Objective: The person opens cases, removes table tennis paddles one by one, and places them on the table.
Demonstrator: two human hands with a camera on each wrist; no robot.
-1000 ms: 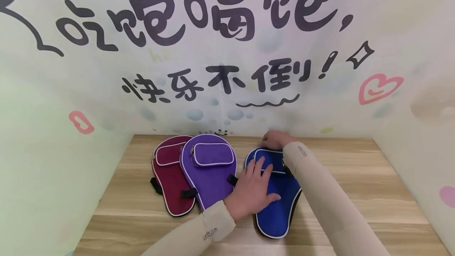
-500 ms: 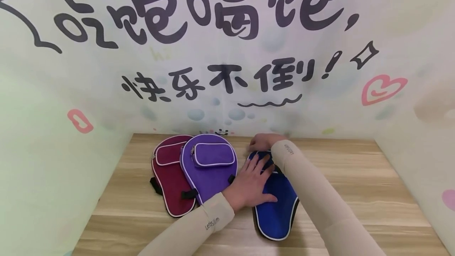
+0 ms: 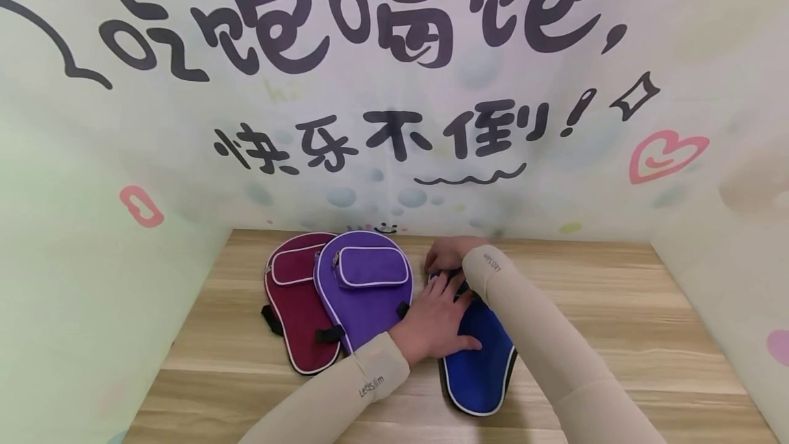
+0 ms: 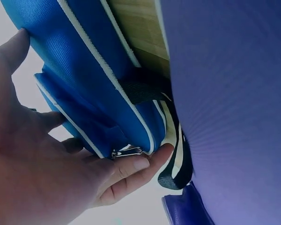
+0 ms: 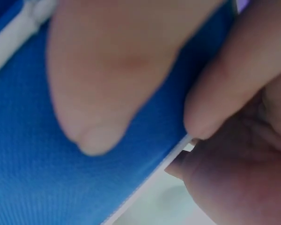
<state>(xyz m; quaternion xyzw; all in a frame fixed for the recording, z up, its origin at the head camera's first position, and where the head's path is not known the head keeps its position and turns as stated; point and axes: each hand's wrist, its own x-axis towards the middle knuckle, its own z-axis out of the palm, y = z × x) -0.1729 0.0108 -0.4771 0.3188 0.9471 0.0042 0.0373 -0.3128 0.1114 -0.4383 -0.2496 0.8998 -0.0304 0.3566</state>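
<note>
A blue table tennis bat case (image 3: 477,375) with white piping lies on the wooden table. Spread over its pocket area is my left hand (image 3: 431,321), fingers extended and thumb apart. In the left wrist view, a metal zipper pull (image 4: 126,152) hangs at the pocket corner beside its fingertips. My right hand (image 3: 446,253) is at the far left edge of the case, fingers curled. The right wrist view shows a fingertip (image 5: 201,124) of it at the piped edge; what lies under that grip is hidden. My right forearm covers part of the case.
On the left, a purple bat case (image 3: 370,310) overlaps a maroon bat case (image 3: 302,327), both with front pockets and black straps. A black strap (image 4: 178,173) hangs between the blue and purple cases. Printed walls (image 3: 385,190) enclose the table (image 3: 616,307) behind and at the sides.
My right hand has moved left along the far edge of the blue case, its forearm following. The left hand stays on the case, which has turned slightly. The other two cases stay put.
</note>
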